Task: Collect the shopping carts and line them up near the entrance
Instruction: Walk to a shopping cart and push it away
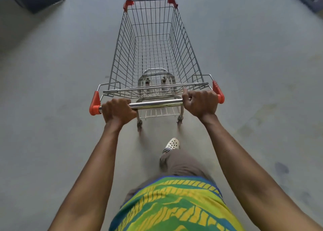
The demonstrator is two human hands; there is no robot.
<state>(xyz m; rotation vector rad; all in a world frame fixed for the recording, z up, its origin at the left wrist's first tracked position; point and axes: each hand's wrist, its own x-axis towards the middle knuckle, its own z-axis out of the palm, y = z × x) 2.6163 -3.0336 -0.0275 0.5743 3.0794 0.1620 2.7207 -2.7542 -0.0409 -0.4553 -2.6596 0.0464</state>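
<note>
Beyond the patterned shirt (174, 206), left hand (118, 111) and right hand (201, 103) are curled tight round the ends of the handlebar (157, 104), likely so the empty shopping cart (187, 52) is steered straight.

A silver wire-mesh shopping cart (152, 43) stands upright on its wheels (139, 124) on the grey floor (52, 90), its basket empty and its narrow front pointing away. Orange-red plastic caps (95, 103) mark its corners, and its chrome handle bar (155, 104) lies crosswise at the near end.
</note>
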